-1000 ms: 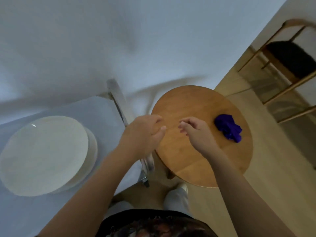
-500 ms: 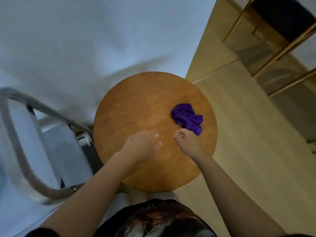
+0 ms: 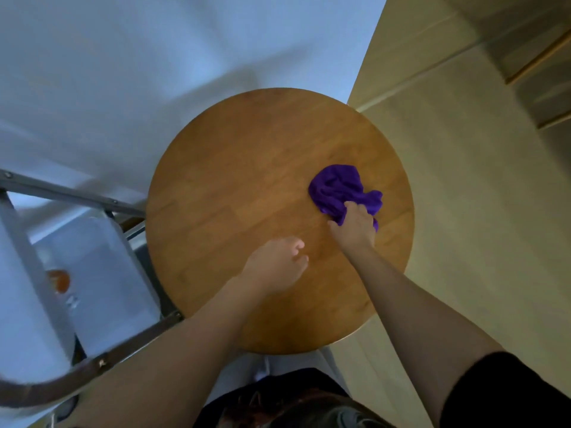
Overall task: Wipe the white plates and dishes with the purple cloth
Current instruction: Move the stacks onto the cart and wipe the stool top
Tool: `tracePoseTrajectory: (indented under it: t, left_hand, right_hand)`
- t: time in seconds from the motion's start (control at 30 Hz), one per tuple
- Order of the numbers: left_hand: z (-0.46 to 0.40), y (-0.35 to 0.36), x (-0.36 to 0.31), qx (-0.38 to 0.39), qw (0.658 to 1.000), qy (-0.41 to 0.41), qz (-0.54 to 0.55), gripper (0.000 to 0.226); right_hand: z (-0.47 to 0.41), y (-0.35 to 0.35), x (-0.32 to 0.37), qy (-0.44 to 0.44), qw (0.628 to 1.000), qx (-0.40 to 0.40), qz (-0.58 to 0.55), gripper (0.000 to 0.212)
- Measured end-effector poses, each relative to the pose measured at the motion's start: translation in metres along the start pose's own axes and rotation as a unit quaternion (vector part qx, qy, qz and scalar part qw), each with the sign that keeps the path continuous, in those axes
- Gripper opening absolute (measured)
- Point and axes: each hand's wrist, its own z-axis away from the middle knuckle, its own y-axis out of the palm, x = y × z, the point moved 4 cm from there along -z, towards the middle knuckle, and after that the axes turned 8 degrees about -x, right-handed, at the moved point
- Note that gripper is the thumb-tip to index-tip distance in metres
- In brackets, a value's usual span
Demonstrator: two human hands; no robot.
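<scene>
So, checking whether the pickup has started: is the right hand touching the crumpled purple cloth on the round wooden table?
Touching. The head view shows the right hand lying on the near edge of the crumpled purple cloth, fingers covering part of it.

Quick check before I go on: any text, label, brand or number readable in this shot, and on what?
None can be read.
purple cloth: no tag or print visible.
round wooden table: bare wood, no markings.
dark patterned shirt: a print, too blurred to read as words.
orange object at left: blurred, no legible label.
</scene>
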Motion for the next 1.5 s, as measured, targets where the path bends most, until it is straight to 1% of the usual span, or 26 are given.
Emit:
tracePoseTrajectory:
  t: [0.1, 0.17, 0.23, 0.3, 0.37, 0.47, 0.53, 0.57, 0.6, 0.63, 0.73, 0.77, 0.8, 0.87, 0.93, 0.97, 1.0, 1.07, 1.1, 1.13, 1.2, 1.23, 1.3, 1.33, 1.4, 1.5]
  left_hand:
    - [-0.004, 0.004, 0.006, -0.01, 0.999, -0.022, 0.042, 0.037]
    - [-0.003, 0.003, 0.012, -0.006, 0.997, -0.042, 0.063, 0.037]
    - [0.0, 0.001, 0.019, -0.012, 0.995, -0.055, 0.08, 0.04]
    - [0.004, -0.003, 0.026, -0.042, 0.994, -0.048, 0.089, 0.046]
    - [0.009, -0.01, 0.033, -0.07, 0.991, -0.027, 0.112, 0.059]
    - [0.023, -0.021, 0.039, -0.081, 0.977, 0.049, 0.192, 0.092]
    - [0.036, -0.026, 0.047, -0.091, 0.975, 0.053, 0.197, 0.119]
    - [0.045, -0.029, 0.051, -0.106, 0.975, 0.045, 0.19, 0.125]
    - [0.054, -0.034, 0.055, -0.132, 0.972, 0.042, 0.189, 0.125]
    - [0.065, -0.039, 0.058, -0.168, 0.965, 0.049, 0.196, 0.116]
    - [0.106, -0.065, 0.064, -0.3, 0.924, 0.096, 0.218, 0.057]
    - [0.12, -0.074, 0.068, -0.319, 0.909, 0.095, 0.249, 0.041]
    - [0.133, -0.084, 0.073, -0.325, 0.895, 0.084, 0.294, 0.03]
    - [0.158, -0.104, 0.083, -0.322, 0.859, 0.028, 0.397, 0.014]
    - [0.179, -0.123, 0.097, -0.303, 0.807, -0.042, 0.505, 0.015]
    - [0.189, -0.131, 0.103, -0.28, 0.787, -0.06, 0.547, 0.019]
    - [0.2, -0.139, 0.107, -0.258, 0.777, -0.06, 0.571, 0.023]
    - [0.223, -0.154, 0.115, -0.233, 0.781, -0.045, 0.578, 0.029]
    - [0.233, -0.16, 0.119, -0.235, 0.793, -0.037, 0.561, 0.031]
    - [0.243, -0.165, 0.123, -0.244, 0.812, -0.018, 0.53, 0.032]
    - [0.263, -0.174, 0.132, -0.259, 0.842, 0.034, 0.472, 0.033]
    - [0.272, -0.177, 0.137, -0.257, 0.85, 0.052, 0.457, 0.038]
    - [0.291, -0.181, 0.15, -0.239, 0.857, 0.076, 0.449, 0.047]
    - [0.3, -0.183, 0.155, -0.229, 0.86, 0.089, 0.448, 0.045]
    - [0.311, -0.186, 0.165, -0.215, 0.861, 0.104, 0.448, 0.035]
    - [0.318, -0.19, 0.178, -0.223, 0.841, 0.072, 0.488, 0.022]
  right_hand:
    - [0.002, 0.008, 0.003, -0.008, 0.998, 0.006, 0.054, 0.03]
    - [0.005, 0.012, 0.009, -0.019, 0.999, 0.025, 0.033, 0.018]
    - [0.012, 0.008, 0.022, -0.043, 0.997, 0.035, -0.052, 0.015]
    - [0.023, -0.002, 0.039, -0.058, 0.981, 0.058, -0.178, 0.018]
    - [0.037, -0.018, 0.057, -0.05, 0.958, 0.089, -0.267, 0.027]
    - [0.061, -0.041, 0.085, -0.025, 0.92, 0.156, -0.357, 0.02]
    - [0.081, -0.053, 0.102, -0.01, 0.887, 0.211, -0.411, 0.019]
    - [0.094, -0.06, 0.112, -0.005, 0.865, 0.237, -0.443, 0.019]
    - [0.106, -0.066, 0.122, -0.001, 0.843, 0.261, -0.47, 0.019]
    - [0.119, -0.071, 0.132, 0.003, 0.823, 0.281, -0.494, 0.02]
    - [0.153, -0.079, 0.157, 0.035, 0.782, 0.307, -0.542, 0.016]
    - [0.163, -0.081, 0.164, 0.04, 0.785, 0.293, -0.544, 0.014]
    - [0.171, -0.084, 0.17, 0.037, 0.803, 0.263, -0.533, 0.011]
    - [0.19, -0.091, 0.179, 0.005, 0.854, 0.165, -0.493, 0.005]
    - [0.22, -0.101, 0.192, -0.091, 0.882, 0.088, -0.455, 0.013]
    - [0.24, -0.103, 0.201, -0.168, 0.884, 0.081, -0.428, 0.019]
    - [0.262, -0.103, 0.211, -0.253, 0.888, 0.085, -0.374, 0.027]
    - [0.3, -0.095, 0.227, -0.401, 0.887, 0.049, -0.225, 0.044]
    - [0.311, -0.092, 0.233, -0.446, 0.876, 0.009, -0.184, 0.048]
    - [0.32, -0.092, 0.24, -0.465, 0.866, -0.017, -0.183, 0.041]
    - [0.329, -0.096, 0.25, -0.466, 0.855, -0.026, -0.227, 0.014]
    - [0.332, -0.097, 0.255, -0.468, 0.852, -0.02, -0.233, 0.007]
    - [0.34, -0.095, 0.263, -0.469, 0.853, 0.008, -0.229, 0.011]
    - [0.345, -0.095, 0.267, -0.464, 0.854, 0.023, -0.235, 0.014]
    - [0.354, -0.097, 0.275, -0.459, 0.849, 0.042, -0.257, 0.018]
    - [0.373, -0.1, 0.29, -0.493, 0.835, 0.067, -0.235, 0.013]
